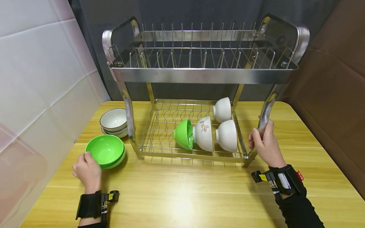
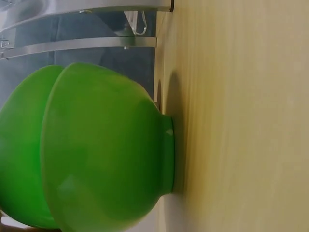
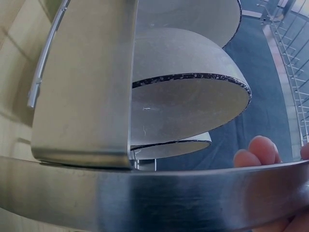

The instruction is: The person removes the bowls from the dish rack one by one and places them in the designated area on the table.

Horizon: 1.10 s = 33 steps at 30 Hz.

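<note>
My left hand (image 1: 87, 170) pinches the near-left rim of the upper green bowl (image 1: 106, 148), which sits inside another green bowl. In the left wrist view, the lower green bowl (image 2: 106, 150) stands with its foot on the table. On the right, my right hand (image 1: 267, 148) grips the front right leg (image 1: 267, 109) of the metal dish rack (image 1: 199, 76); fingertips (image 3: 263, 150) show past the metal bar in the right wrist view. The rack's lower tier holds a tilted green bowl (image 1: 182, 134), a flower-patterned white bowl (image 1: 204, 136) and two white bowls (image 1: 226, 136).
Stacked white bowls (image 1: 114, 119) with dark rims stand behind the green ones, left of the rack's front left leg (image 1: 129, 117). Upright wires line the rack's upper tier. A white sheet (image 1: 42, 79) borders the left side of the wooden table (image 1: 176, 196), brown cloth the right.
</note>
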### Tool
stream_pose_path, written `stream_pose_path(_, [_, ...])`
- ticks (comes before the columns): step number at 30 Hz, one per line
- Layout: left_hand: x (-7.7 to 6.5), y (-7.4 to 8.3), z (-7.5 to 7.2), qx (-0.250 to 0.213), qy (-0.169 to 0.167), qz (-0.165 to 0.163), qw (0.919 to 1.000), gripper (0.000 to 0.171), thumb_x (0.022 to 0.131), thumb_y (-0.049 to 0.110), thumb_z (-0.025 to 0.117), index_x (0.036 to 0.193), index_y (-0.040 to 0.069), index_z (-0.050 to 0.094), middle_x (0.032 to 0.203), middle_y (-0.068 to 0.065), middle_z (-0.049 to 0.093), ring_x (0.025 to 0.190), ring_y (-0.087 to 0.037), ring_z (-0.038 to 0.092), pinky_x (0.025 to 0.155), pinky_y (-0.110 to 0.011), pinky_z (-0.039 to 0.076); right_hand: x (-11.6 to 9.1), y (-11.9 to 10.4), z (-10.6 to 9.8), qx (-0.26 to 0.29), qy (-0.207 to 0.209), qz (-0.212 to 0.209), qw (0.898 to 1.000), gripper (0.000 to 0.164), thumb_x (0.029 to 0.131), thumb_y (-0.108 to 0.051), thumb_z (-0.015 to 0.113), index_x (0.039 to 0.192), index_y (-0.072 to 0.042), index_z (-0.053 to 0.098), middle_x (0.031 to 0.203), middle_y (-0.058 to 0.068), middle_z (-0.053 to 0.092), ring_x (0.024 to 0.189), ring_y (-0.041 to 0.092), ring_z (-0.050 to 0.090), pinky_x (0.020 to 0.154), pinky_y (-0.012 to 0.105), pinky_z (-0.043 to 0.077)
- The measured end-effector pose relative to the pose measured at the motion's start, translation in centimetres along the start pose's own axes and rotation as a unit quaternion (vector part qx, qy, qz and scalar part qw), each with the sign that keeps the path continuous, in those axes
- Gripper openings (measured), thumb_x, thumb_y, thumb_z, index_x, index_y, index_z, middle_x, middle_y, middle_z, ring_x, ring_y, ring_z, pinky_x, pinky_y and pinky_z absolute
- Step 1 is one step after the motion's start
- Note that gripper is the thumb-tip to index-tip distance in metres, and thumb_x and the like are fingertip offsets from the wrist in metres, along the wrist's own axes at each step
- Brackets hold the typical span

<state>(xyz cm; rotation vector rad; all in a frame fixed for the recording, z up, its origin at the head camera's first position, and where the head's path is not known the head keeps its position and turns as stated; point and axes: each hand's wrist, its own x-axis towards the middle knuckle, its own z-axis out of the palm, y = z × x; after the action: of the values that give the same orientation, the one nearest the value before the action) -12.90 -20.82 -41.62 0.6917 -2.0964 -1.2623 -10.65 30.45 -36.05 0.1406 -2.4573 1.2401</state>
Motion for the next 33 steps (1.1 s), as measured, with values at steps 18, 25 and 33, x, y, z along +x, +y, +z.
stream_pose_path(18, [0.4,-0.7,0.3,0.007,-0.028,0.017,0.9994,0.049,0.107,0.01,0.033,0.108,-0.033,0.058,0.129,-0.047,0.048,0.128,-0.062,0.038,0.112,-0.067,0.026,0.1,0.0,0.0,-0.003,-0.003,0.004,1.0,0.051,0.111,-0.007,0.042,0.155,0.005,0.019,0.078,-0.01,0.056,0.058,0.003,0.057,0.055,0.02,0.053])
stream_pose_path(25, [1.0,-0.9,0.1,0.029,-0.047,0.012,0.9984,0.045,0.104,0.007,0.033,0.066,-0.015,0.045,0.101,-0.045,0.057,0.101,-0.056,0.052,0.094,-0.057,0.039,0.1,-0.1,-0.1,0.001,-0.002,0.0,1.0,0.051,0.111,-0.006,0.042,0.155,0.005,0.02,0.078,-0.012,0.055,0.058,0.003,0.056,0.055,0.02,0.053])
stream_pose_path(33, [1.3,-1.1,-0.4,0.026,-0.118,-0.062,0.9908,0.049,0.109,0.013,0.029,0.127,-0.022,0.058,0.137,-0.047,0.051,0.13,-0.057,0.049,0.114,-0.061,0.04,0.1,0.0,-0.1,-0.008,-0.004,0.008,1.0,0.05,0.111,-0.006,0.043,0.154,0.005,0.02,0.079,-0.005,0.057,0.058,0.003,0.057,0.056,0.02,0.053])
